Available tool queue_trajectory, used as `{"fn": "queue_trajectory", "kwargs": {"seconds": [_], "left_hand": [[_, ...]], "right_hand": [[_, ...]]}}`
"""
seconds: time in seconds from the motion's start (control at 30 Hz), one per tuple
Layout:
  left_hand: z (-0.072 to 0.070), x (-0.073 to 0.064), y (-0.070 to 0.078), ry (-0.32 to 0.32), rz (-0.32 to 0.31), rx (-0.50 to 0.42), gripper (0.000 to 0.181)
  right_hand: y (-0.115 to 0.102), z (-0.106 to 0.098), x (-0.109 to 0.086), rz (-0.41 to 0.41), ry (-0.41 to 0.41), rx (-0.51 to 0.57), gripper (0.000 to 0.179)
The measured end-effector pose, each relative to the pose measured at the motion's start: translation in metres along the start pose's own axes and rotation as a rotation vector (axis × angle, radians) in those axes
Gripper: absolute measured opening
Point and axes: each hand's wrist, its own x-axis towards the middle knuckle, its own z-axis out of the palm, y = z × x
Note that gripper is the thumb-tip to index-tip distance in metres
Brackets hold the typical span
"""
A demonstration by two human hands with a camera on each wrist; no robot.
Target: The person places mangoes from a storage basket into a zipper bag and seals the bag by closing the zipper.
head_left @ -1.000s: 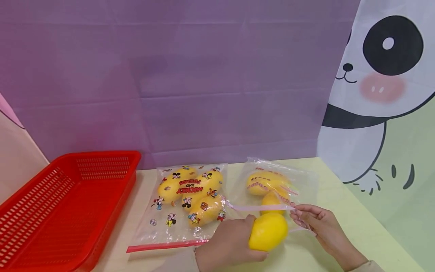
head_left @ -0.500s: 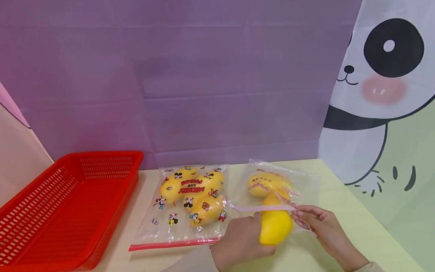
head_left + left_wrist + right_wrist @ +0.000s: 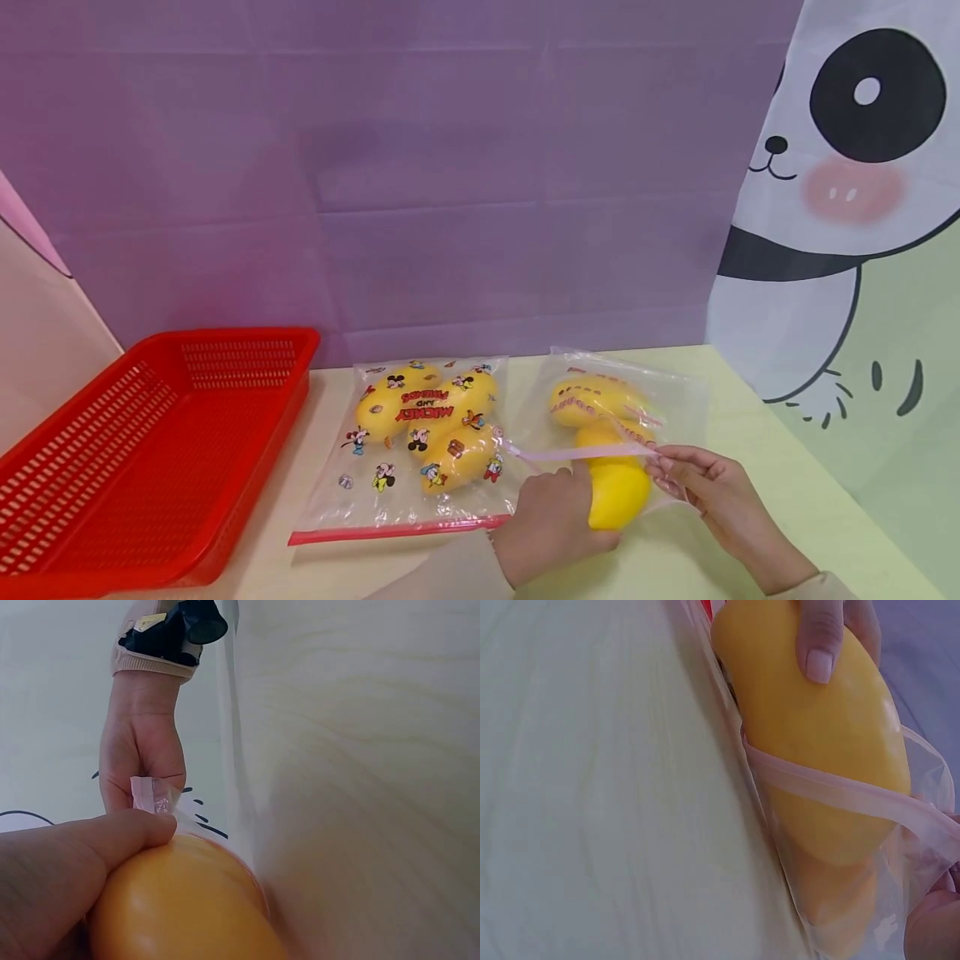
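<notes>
My left hand [image 3: 551,517] holds a yellow mango [image 3: 619,497] in the head view. The front end of this mango [image 3: 817,720] lies behind the pale pink strip of a clear zip bag [image 3: 840,791], inside its mouth, in the right wrist view. My right hand [image 3: 716,504] pinches the edge of that bag [image 3: 678,400]. Other yellow mangoes [image 3: 592,398] lie deeper in the bag, showing through the plastic. In the left wrist view, my thumb [image 3: 127,836] lies along the held mango [image 3: 184,900].
Left of the bag lies a second, printed zip bag [image 3: 337,500] with several mangoes inside and a red strip along its near edge. A red plastic basket [image 3: 225,433] stands at the left. The pale table [image 3: 780,467] meets a purple backdrop [image 3: 427,275] behind.
My left hand has moved right and a little forward, carrying the mango into the bag's mouth. My right hand stays at the bag's edge.
</notes>
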Motion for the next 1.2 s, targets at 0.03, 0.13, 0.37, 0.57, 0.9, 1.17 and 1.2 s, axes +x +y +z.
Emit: {"fn": "queue_trajectory", "kwargs": {"seconds": [0.03,0.13,0.37,0.57,0.9,1.17,1.2], "left_hand": [[0.001,0.001,0.001,0.007,0.005,0.009,0.067],[0.003,0.003,0.003,0.018,0.009,0.013,0.062],[0.008,0.007,0.005,0.016,-0.017,-0.007,0.063],[0.013,0.011,0.009,0.016,-0.035,0.055,0.066],[0.018,0.017,0.021,0.058,-0.021,0.267,0.062],[0.02,0.021,0.025,0.093,-0.025,0.302,0.059],[0.02,0.021,0.025,0.102,-0.026,0.306,0.059]], "right_hand": [[0.0,0.0,0.0,-0.005,-0.01,0.01,0.025],[0.0,-0.001,0.0,-0.023,-0.033,0.03,0.026],[0.001,-0.001,0.0,-0.053,-0.069,0.088,0.028],[0.001,0.0,0.0,-0.061,-0.066,0.086,0.027],[-0.001,-0.001,0.0,-0.036,-0.043,0.071,0.028],[-0.003,0.003,-0.002,-0.049,-0.056,0.1,0.028],[-0.003,0.004,-0.002,-0.052,-0.061,0.106,0.028]]}}
